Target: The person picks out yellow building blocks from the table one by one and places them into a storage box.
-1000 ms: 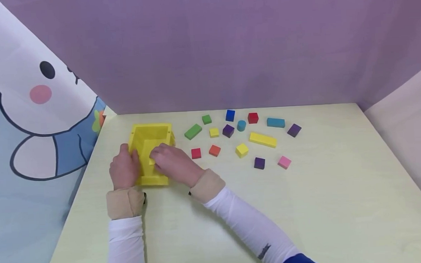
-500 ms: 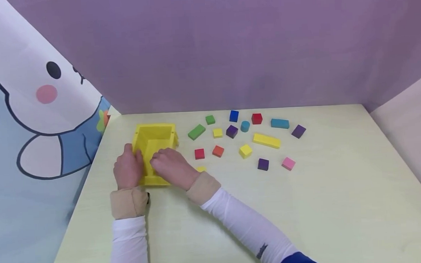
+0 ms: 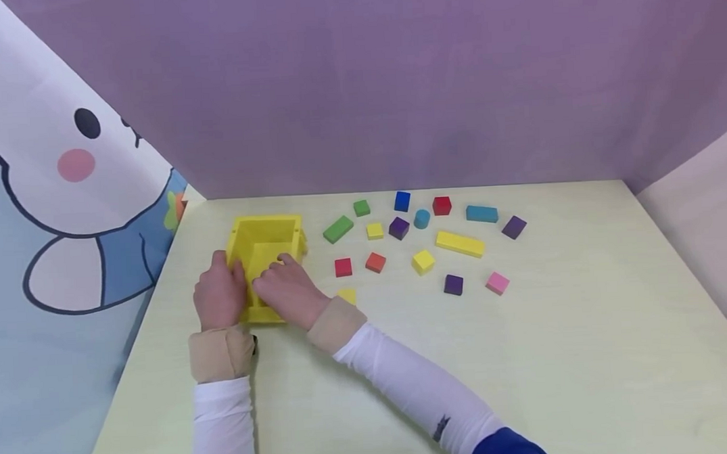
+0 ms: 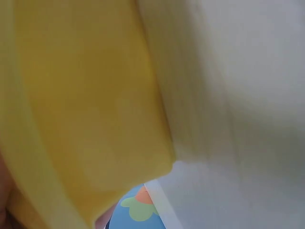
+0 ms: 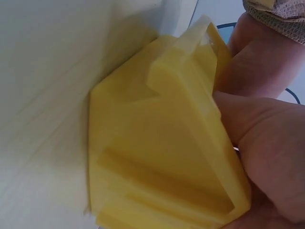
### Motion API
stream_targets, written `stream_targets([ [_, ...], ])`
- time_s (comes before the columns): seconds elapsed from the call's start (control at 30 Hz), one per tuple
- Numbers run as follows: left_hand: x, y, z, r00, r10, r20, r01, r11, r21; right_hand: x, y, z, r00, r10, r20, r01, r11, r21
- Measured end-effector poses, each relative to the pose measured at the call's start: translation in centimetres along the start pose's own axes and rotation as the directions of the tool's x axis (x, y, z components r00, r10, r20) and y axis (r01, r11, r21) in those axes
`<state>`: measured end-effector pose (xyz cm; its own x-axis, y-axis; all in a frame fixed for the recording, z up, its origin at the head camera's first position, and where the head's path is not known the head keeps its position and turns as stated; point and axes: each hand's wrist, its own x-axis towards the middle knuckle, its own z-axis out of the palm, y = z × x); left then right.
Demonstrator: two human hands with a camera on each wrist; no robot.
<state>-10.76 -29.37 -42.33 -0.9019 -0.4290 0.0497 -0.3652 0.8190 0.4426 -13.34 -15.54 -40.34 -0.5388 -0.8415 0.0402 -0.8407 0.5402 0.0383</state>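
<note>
A yellow plastic bin [image 3: 266, 221] with a lowered near side stands at the table's left. My left hand [image 3: 220, 294] grips its left wall, thumb over the rim; the left wrist view shows that yellow wall up close. Over the right wall, my right hand [image 3: 290, 290] reaches into the near part of the bin, fingers bent and the index knuckle raised. In the right wrist view its thumb [image 5: 271, 148] lies right at the rim. Its fingertips are hidden, and I cannot tell what they hold. Just right of the right wrist lies a yellow block [image 3: 347, 296].
Several coloured blocks lie spread right of the bin, among them a red cube [image 3: 343, 268], a green bar [image 3: 338, 229], a blue cylinder [image 3: 421, 219], a long yellow bar [image 3: 460, 244] and a pink block [image 3: 497, 283]. A purple curtain [image 3: 394, 90] hangs behind the table.
My right hand has shifted slightly left and nearer me, its index knuckle lifting. A yellow piece at its fingertips has gone from sight. The yellow block by the wrist has come into view.
</note>
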Motion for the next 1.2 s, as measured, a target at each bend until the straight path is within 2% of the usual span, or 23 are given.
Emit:
stream_targets([
  [0.4,-0.1,0.0,0.1,1.0,0.004,0.011,-0.004,1.0,-0.009,0.4,0.0,0.1,0.999,0.018,0.031,-0.017,0.999,-0.037],
  [0.63,-0.1,0.0,0.0,1.0,0.006,-0.001,-0.006,1.0,-0.008,0.3,-0.1,0.0,1.0,0.013,0.022,-0.012,0.999,-0.042],
  [0.8,-0.1,-0.1,0.2,1.0,0.006,-0.001,-0.006,1.0,0.002,-0.1,0.2,0.4,0.998,-0.025,-0.051,0.024,0.999,-0.022],
  [0.93,-0.1,-0.1,0.4,1.0,0.006,-0.003,-0.006,1.0,0.005,-1.0,0.6,0.4,0.991,-0.062,-0.119,0.067,0.997,0.036],
  [1.1,-0.2,-0.1,0.3,0.999,0.014,-0.033,-0.014,1.0,0.004,-2.7,1.1,-0.4,0.973,-0.08,-0.215,0.104,0.99,0.101],
  [1.2,-0.1,0.0,0.1,1.0,0.01,-0.024,-0.01,1.0,0.007,-3.9,1.5,-1.0,0.96,-0.075,-0.268,0.112,0.986,0.124],
])
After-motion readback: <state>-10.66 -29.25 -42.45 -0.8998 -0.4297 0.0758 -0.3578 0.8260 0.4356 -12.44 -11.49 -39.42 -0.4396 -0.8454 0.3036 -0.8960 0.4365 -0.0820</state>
